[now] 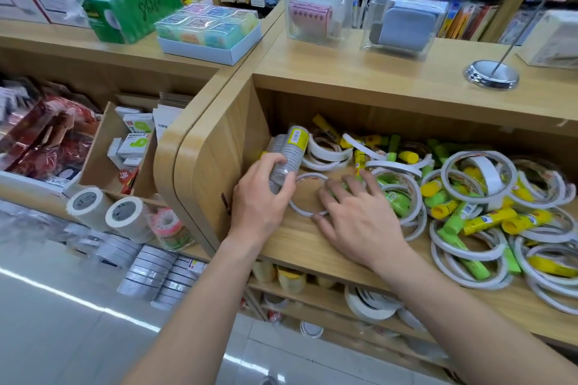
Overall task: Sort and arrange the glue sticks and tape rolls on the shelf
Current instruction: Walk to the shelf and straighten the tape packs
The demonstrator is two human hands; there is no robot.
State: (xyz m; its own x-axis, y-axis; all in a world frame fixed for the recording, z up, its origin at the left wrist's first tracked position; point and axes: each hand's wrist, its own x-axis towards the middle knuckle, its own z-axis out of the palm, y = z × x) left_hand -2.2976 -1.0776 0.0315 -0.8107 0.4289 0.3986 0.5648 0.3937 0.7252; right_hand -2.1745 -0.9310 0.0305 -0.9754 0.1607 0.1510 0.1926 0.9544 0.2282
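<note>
Yellow and green glue sticks (pixel 488 220) lie tangled through a heap of loose white tape rolls (pixel 491 180) across the right half of the wooden shelf (pixel 312 247), so from my seat the sorting looks barely begun on that side. I have the left hand (pixel 259 197) at the far-left end of the shelf, its fingers (pixel 276 162) curled round a wrapped stack of tape rolls (pixel 289 150) with a yellow label on its end. The stack is tilted, its lower end in the palm and its upper end leaning towards the shelf's side wall (pixel 219 159). I judge it is held that way so it can be tucked into the left corner, where a few other rolls sit just behind it, making that corner the tape section. The right hand (pixel 353 216) lies palm down near the middle, fingers (pixel 331 191) spread and straight, holding nothing. Its fingertips rest over the right rim of a single thin tape ring (pixel 312 174) lying flat on bare wood, and over some green sticks just beside it. I read that flat hand as a fence, holding the mixed pile back from the bare patch while the left places its stack. Whether the fingertips press the ring or only touch it I cannot tell. Next I would want the ring slid left to join the rolls and the sticks raked right.
</note>
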